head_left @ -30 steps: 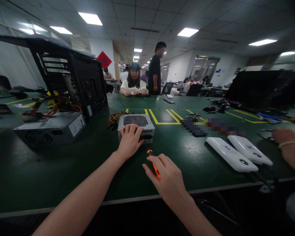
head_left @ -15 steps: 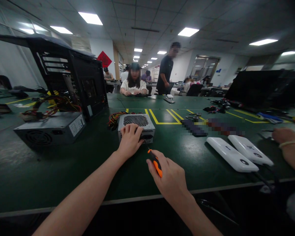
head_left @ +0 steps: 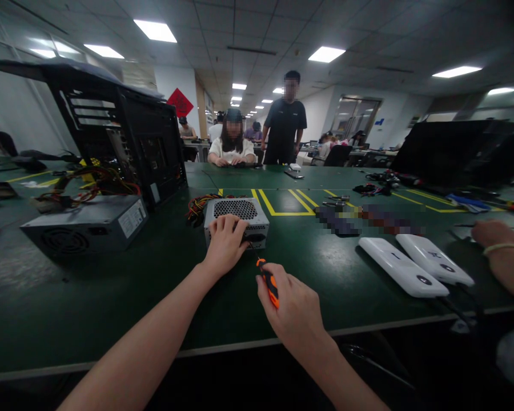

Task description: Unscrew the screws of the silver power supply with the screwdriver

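A grey computer power supply [head_left: 257, 216] with a perforated top sits on the green table, its bundle of coloured cables [head_left: 196, 210] behind its left side. My left hand [head_left: 225, 242] grips the near side of it, fingers curled over the top edge and thumb low on the front. In my right hand [head_left: 292, 299] is an orange and black screwdriver [head_left: 269, 282], held by its handle. Its thin shaft points up and left at the front face, beside my left thumb. Whether the tip sits in a screw is too small to tell.
To the left, a second power supply [head_left: 89, 224] lies before an open black computer case [head_left: 154, 154]. Two white power banks [head_left: 400, 268] lie at the right, near another person's hand [head_left: 499, 237]. Small tools [head_left: 336, 201] lie beyond. Two people are across the table.
The screwdriver handle has turned a little in my right hand. My left hand keeps its hold on the power supply. The standing person across the table has turned and shifted left.
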A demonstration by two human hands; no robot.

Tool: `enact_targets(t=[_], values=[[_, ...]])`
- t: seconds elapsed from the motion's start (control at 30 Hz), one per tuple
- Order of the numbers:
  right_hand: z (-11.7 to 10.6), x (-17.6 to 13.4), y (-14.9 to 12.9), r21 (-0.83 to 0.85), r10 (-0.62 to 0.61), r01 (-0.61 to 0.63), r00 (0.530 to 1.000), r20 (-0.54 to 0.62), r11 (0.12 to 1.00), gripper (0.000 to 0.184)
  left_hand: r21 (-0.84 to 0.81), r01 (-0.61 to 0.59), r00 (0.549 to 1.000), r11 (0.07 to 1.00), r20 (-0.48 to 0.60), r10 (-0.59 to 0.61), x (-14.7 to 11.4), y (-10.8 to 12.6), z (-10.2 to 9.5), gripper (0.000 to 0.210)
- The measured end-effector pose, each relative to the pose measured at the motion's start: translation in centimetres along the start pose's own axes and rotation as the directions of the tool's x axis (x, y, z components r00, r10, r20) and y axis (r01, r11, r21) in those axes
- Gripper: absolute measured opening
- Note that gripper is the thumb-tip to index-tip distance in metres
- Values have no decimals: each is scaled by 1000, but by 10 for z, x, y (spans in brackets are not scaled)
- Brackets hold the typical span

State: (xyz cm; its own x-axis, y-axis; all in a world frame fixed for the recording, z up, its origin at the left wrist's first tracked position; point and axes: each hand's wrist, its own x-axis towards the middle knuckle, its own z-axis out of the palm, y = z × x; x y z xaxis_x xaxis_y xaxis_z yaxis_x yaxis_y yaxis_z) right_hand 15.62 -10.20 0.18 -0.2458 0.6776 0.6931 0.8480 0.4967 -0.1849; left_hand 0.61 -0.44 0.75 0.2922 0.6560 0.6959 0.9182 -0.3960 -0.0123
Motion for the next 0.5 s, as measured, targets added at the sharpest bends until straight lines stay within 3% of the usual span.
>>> enact_targets(t=[0.17,0.33,0.5], values=[[-3,0,-2,-45,-100,104,993,68,994,17,-5,10,1000,1000,-4,-10,0,0,-1,37],[-1,1,0,29,-22,22,1000,11,999,24,-5,7,1000,1000,-1,-7,0,0,-1,35],[2,-2,0,-91,-117,117,993,5,989,18,-4,8,1000,1000,-9,-8,0,0,-1,36]])
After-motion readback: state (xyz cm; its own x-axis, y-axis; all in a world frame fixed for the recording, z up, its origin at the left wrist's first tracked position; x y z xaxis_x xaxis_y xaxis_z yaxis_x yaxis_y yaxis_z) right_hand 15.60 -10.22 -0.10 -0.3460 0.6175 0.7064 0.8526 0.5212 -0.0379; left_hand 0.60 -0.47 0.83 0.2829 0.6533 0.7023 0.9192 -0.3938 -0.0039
